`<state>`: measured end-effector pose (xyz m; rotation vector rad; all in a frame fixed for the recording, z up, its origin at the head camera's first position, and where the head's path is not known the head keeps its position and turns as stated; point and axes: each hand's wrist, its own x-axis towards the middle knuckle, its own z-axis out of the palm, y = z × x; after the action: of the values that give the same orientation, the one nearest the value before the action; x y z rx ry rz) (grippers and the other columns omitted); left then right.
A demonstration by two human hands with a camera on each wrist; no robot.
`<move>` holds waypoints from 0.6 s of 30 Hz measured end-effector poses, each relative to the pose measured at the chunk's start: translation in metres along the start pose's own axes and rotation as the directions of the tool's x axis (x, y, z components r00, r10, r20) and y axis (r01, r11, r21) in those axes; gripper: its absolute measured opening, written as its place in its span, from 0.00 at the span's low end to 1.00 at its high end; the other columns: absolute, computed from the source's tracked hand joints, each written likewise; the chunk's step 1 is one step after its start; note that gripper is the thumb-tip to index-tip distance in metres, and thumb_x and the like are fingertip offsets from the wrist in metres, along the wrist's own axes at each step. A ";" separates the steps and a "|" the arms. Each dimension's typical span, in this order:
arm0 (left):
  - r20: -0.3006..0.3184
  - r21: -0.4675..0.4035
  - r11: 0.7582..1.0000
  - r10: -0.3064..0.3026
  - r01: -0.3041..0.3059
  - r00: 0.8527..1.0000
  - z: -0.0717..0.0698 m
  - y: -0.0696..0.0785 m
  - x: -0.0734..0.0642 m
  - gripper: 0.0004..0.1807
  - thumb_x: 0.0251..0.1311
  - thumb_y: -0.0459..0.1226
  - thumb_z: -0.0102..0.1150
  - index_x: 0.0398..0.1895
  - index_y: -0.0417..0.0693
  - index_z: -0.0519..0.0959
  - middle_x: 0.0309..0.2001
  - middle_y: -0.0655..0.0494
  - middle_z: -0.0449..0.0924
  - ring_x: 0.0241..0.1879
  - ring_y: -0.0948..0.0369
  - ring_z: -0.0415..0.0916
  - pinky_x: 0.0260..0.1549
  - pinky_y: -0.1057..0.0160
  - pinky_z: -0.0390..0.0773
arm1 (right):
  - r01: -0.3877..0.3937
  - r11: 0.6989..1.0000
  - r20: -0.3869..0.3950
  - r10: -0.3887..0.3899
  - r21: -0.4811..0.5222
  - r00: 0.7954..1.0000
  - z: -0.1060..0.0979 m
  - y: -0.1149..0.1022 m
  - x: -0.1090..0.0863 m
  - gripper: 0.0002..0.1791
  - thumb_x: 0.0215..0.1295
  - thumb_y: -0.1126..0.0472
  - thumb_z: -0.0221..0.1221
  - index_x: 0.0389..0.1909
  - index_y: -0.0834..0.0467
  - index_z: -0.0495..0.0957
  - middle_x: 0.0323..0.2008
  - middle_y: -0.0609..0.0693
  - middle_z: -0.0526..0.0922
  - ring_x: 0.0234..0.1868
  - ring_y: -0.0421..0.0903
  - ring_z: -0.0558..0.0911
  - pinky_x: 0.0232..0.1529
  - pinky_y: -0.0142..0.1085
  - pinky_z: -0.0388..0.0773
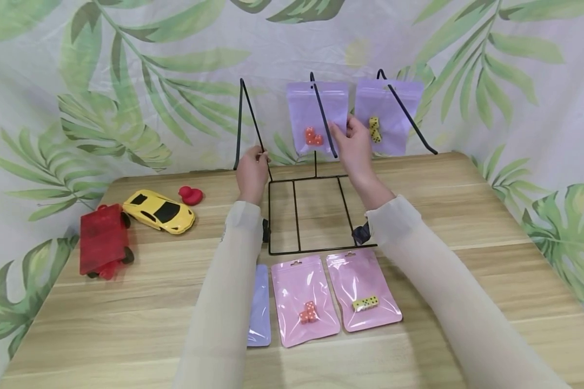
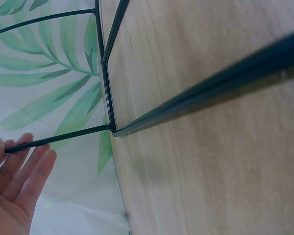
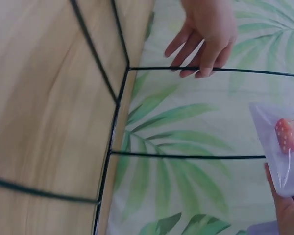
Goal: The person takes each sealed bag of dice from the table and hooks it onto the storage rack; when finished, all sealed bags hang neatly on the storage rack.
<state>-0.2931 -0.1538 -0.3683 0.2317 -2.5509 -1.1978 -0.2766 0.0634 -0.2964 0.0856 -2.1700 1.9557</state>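
Note:
A black wire display rack (image 1: 296, 216) with three long hooks stands at the back of the table. My left hand (image 1: 253, 174) grips its left upright wire; the left wrist view shows the fingers (image 2: 36, 176) at that wire. On the middle hook hangs a purple zip bag (image 1: 299, 111) with orange dice. My right hand (image 1: 357, 154) pinches this bag's right edge, and the right wrist view shows the bag (image 3: 279, 166) against the hand. Another purple bag (image 1: 394, 121), with yellow dice, hangs on the right hook. The left hook (image 1: 238, 127) carries nothing.
Two pink bags (image 1: 297, 283) (image 1: 357, 281) with dice lie before the rack. A blue bag (image 1: 260, 308) lies partly under my left sleeve. At the left are a red toy cart (image 1: 104, 237), a yellow toy car (image 1: 160, 210) and a small red toy (image 1: 191, 195).

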 end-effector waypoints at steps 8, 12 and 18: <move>-0.007 0.000 1.000 0.014 -0.014 1.000 0.002 0.001 0.000 0.14 0.74 0.40 0.50 0.48 0.42 0.82 0.43 0.49 0.87 0.43 0.49 0.81 0.45 0.50 0.77 | -0.039 0.977 0.234 0.089 -0.209 0.968 -0.038 0.025 -0.019 0.20 0.71 0.59 0.59 0.58 0.66 0.72 0.55 0.64 0.81 0.48 0.45 0.83 0.47 0.32 0.81; -0.023 0.010 0.999 0.032 -0.031 0.999 0.003 0.000 0.001 0.14 0.74 0.40 0.50 0.47 0.42 0.83 0.42 0.48 0.87 0.44 0.49 0.81 0.46 0.50 0.77 | 0.010 0.878 0.414 0.216 -0.479 0.885 -0.067 0.032 -0.053 0.35 0.69 0.51 0.61 0.70 0.63 0.63 0.63 0.61 0.76 0.61 0.56 0.77 0.60 0.47 0.76; -0.048 0.023 0.999 0.040 -0.039 0.998 0.005 -0.003 0.002 0.13 0.73 0.39 0.51 0.46 0.42 0.84 0.41 0.48 0.88 0.43 0.49 0.82 0.45 0.51 0.77 | 0.202 0.608 0.516 0.398 -0.768 0.759 -0.100 0.043 -0.108 0.42 0.64 0.41 0.63 0.68 0.66 0.65 0.54 0.58 0.82 0.51 0.54 0.82 0.51 0.49 0.79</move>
<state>-0.2968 -0.1532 -0.3729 0.2111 -2.5165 -1.1365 -0.1668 0.1565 -0.3509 0.5746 -3.3799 0.8032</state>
